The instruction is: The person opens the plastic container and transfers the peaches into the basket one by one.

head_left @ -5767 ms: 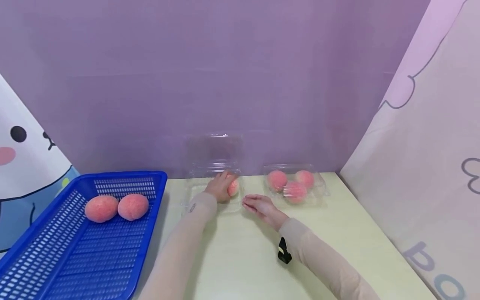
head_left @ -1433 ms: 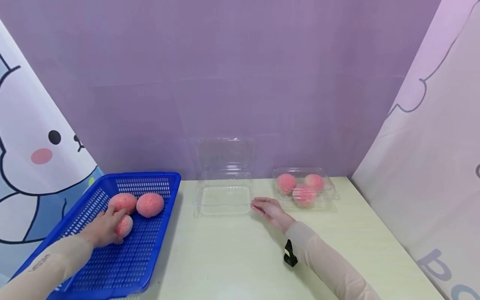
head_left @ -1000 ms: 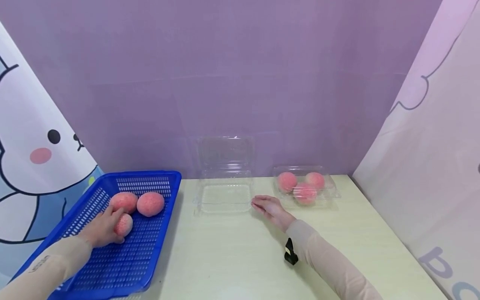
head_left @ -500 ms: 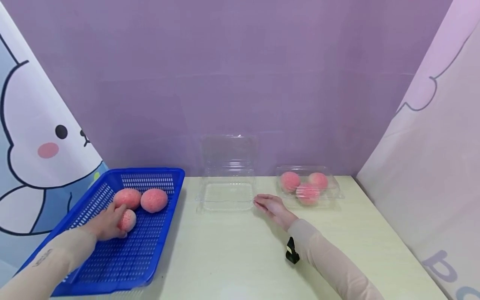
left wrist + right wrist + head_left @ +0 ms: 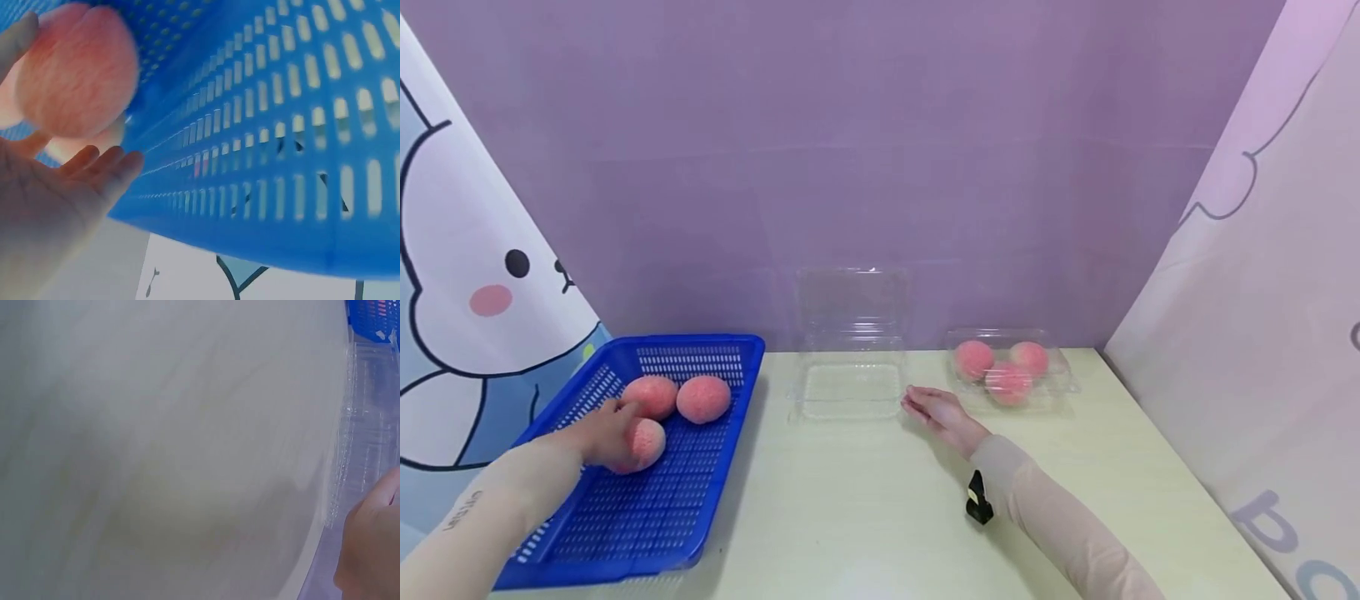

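Observation:
My left hand (image 5: pixel 601 435) is inside the blue basket (image 5: pixel 748 400), beside a pink peach (image 5: pixel 647 442). In the left wrist view its fingers (image 5: pixel 109 172) are spread and nearly straight below a peach (image 5: pixel 78 72), with the thumb at the upper left. Two other peaches, one behind (image 5: pixel 651 395) and one to the right (image 5: pixel 703 398), lie close by in the basket. My right hand (image 5: pixel 943 417) lies by the right front edge of a clear plastic clamshell box (image 5: pixel 853 392), whose lid stands up. Its fingertips are at that edge; whether they touch it is hard to tell.
A second clear clamshell box (image 5: pixel 1052 400) with its lid down holds three peaches (image 5: pixel 1008 383) at the back right. A purple backdrop (image 5: pixel 850 167) rises behind the pale table (image 5: pixel 850 517). A black strap piece (image 5: pixel 978 497) hangs at the right wrist.
Earlier my left hand held a peach in the middle box; now that box holds none and a third peach is in the basket. The left fingers have loosened around it. My right hand stays by the box.

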### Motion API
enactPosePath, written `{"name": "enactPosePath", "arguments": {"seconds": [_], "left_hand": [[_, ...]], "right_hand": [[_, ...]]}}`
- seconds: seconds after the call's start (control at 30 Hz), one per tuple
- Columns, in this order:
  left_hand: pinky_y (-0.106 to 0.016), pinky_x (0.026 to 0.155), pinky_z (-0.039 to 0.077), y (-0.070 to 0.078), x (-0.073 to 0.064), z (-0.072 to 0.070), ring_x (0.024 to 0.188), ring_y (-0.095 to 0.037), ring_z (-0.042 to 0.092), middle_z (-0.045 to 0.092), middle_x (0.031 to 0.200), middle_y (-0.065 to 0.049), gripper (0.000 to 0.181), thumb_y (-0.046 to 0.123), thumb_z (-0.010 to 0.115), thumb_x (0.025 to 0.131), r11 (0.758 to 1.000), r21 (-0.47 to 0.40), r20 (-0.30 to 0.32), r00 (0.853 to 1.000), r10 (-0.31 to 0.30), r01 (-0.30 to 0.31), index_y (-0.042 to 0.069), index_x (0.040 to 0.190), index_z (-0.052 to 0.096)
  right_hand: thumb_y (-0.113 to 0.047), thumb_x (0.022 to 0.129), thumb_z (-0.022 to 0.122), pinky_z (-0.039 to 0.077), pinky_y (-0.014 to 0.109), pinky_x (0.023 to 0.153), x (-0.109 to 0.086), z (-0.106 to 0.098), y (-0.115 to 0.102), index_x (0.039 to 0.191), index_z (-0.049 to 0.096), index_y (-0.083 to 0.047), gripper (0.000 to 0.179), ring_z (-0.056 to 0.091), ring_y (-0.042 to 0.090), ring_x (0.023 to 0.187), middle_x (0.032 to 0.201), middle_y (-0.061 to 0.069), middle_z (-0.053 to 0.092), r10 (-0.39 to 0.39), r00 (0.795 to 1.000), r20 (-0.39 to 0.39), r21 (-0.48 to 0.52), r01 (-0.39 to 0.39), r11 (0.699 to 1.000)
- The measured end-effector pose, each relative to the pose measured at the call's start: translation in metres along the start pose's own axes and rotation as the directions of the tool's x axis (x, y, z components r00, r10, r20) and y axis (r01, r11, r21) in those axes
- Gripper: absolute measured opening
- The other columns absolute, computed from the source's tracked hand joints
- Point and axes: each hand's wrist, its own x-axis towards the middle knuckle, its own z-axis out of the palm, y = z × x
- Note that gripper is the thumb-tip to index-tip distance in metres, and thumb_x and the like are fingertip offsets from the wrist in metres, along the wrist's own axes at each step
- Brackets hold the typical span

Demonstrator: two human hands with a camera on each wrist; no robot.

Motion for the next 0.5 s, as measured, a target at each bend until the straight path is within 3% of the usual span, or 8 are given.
{"name": "enactPosePath", "arguments": {"seconds": [0.13, 0.23, 0.4, 0.5], "left_hand": [[-0.071, 0.088, 0.029, 0.01, -0.005, -0.007, 0.113, -0.064, 0.026, 0.022, 0.127, -0.048, 0.08, 0.028, 0.063, 0.081, 0.998, 0.0, -0.048, 0.997, 0.065, -0.065, -0.016, 0.134, 0.022], [-0.072, 0.089, 0.027, 0.027, -0.013, -0.011, 0.117, -0.062, 0.025, 0.024, 0.132, -0.045, 0.075, 0.03, 0.059, 0.084, 0.995, 0.003, -0.066, 0.993, 0.102, -0.102, -0.015, 0.134, 0.027], [-0.069, 0.086, 0.034, 0.071, -0.038, -0.017, 0.116, -0.055, 0.039, 0.034, 0.134, -0.036, 0.073, 0.035, 0.061, 0.082, 0.987, 0.078, -0.136, 0.979, 0.15, -0.14, -0.007, 0.136, 0.035], [-0.065, 0.084, 0.04, 0.101, -0.059, -0.016, 0.113, -0.049, 0.047, 0.044, 0.131, -0.03, 0.072, 0.038, 0.066, 0.08, 0.97, 0.172, -0.223, 0.952, 0.208, -0.172, -0.002, 0.134, 0.041]], "right_hand": [[-0.007, 0.093, 0.049, 0.05, 0.02, 0.085, -0.003, -0.003, 0.0, 0.129, 0.034, 0.018, 0.047, 0.06, 0.018, 0.092, 0.1, 0.015, 0.056, 0.021, 0.999, -0.025, 0.018, -0.021, 1.0], [-0.012, 0.093, 0.05, 0.05, 0.023, 0.088, -0.009, -0.007, -0.003, 0.131, 0.034, 0.015, 0.048, 0.057, 0.022, 0.101, 0.107, 0.017, 0.053, 0.044, 0.998, -0.053, 0.026, -0.043, 0.999], [-0.014, 0.094, 0.05, 0.049, 0.026, 0.09, -0.025, -0.012, -0.012, 0.125, 0.04, 0.01, 0.041, 0.055, 0.022, 0.104, 0.104, 0.014, 0.052, 0.078, 0.996, -0.042, 0.034, -0.076, 0.997], [-0.01, 0.093, 0.05, 0.051, 0.025, 0.087, -0.038, -0.016, -0.016, 0.125, 0.038, 0.012, 0.04, 0.058, 0.019, 0.098, 0.099, 0.012, 0.055, 0.081, 0.997, -0.002, 0.005, -0.081, 0.997]]}}
